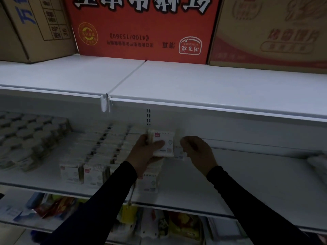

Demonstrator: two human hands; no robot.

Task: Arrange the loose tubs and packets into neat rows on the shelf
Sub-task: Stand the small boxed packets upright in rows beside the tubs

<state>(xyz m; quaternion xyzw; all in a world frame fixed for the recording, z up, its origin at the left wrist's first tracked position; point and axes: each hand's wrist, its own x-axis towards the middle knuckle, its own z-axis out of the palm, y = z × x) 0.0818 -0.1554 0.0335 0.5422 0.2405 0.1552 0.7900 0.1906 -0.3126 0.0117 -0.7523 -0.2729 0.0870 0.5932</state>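
Observation:
My left hand (145,152) grips a small stack of white packets (164,144) with a red logo, thumb across the front, held above the middle shelf (230,188). My right hand (196,151) hovers just right of that stack with curled fingers near another white packet (178,152); whether it holds it is unclear. Rows of the same white packets (99,160) run front to back on the shelf left of my hands. Round tubs (26,137) stand packed together at the far left.
The upper shelf (194,85) carries a red carton (145,27) and brown cartons (272,30) at its back. A loose pale bag (318,161) lies at the shelf's far right. Coloured goods (177,225) fill the shelf below.

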